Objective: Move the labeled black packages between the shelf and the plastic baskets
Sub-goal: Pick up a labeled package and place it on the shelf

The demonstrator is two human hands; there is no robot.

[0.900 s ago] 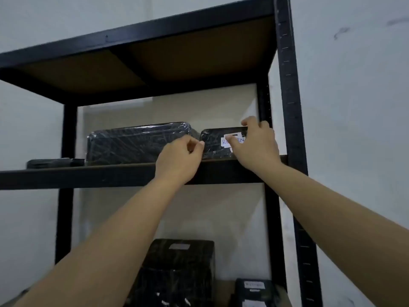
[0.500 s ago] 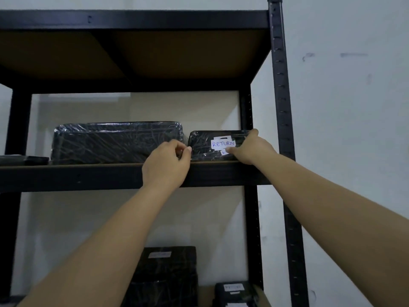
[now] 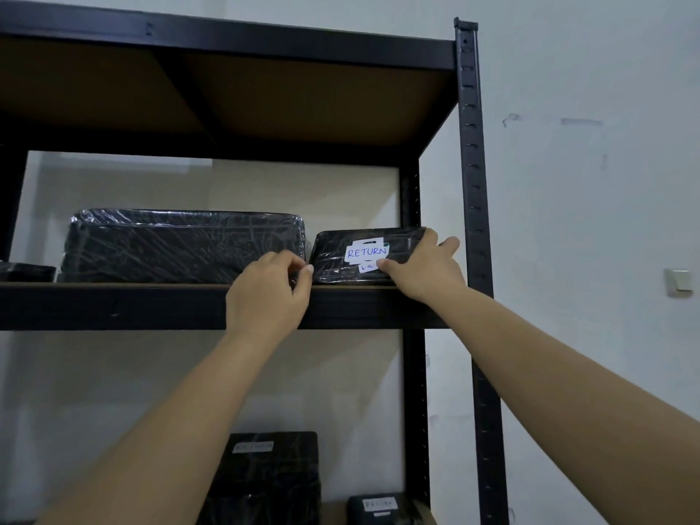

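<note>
A small black wrapped package (image 3: 337, 255) with a white "RETURN" label lies on the middle shelf board (image 3: 113, 305), at its right end. My right hand (image 3: 424, 267) grips the package's right end, thumb under the label. My left hand (image 3: 269, 293) pinches the package's lower left corner at the shelf's front edge. A larger black wrapped package (image 3: 182, 246) lies just to the left on the same board. No plastic basket is in view.
The black shelf post (image 3: 473, 221) stands right beside my right hand. On the level below, a tall black labeled package (image 3: 272, 475) and a smaller one (image 3: 378, 505) are visible. A flat dark item (image 3: 26, 271) sits at the far left. A wall switch (image 3: 680, 284) is at right.
The view shifted so the shelf sits lower and squarer in frame. My right hand slid from covering the label to the package's right end, exposing "RETURN". My left hand stayed at the left corner.
</note>
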